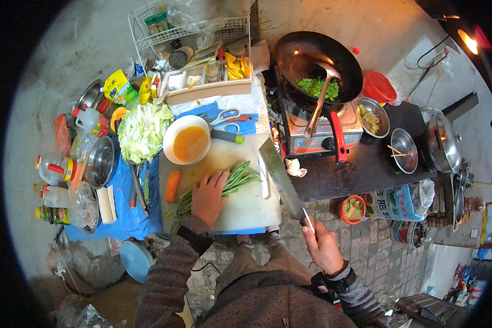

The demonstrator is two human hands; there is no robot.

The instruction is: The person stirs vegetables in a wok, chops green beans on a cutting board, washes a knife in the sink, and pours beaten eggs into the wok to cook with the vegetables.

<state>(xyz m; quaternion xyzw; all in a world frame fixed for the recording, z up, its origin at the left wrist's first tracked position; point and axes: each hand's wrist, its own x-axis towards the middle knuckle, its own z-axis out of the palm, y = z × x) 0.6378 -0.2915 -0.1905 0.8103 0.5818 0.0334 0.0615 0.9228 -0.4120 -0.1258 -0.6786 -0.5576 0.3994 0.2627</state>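
Note:
My left hand rests on a bunch of green beans lying across the white cutting board. By its handle, my right hand grips a large kitchen knife, whose blade points up and left over the board's right edge. A carrot piece lies left of the beans. Behind them stands a white bowl of orange-yellow liquid, probably beaten egg. Beside it are scissors and a dark-handled tool with a green end. A smaller white-handled blade lies at the board's right side.
A wok holding chopped greens and a ladle sits on a portable gas stove at the right. Metal bowls stand beyond it. Shredded cabbage, bottles and a seasoning rack crowd the left and back. A red basket stands lower right.

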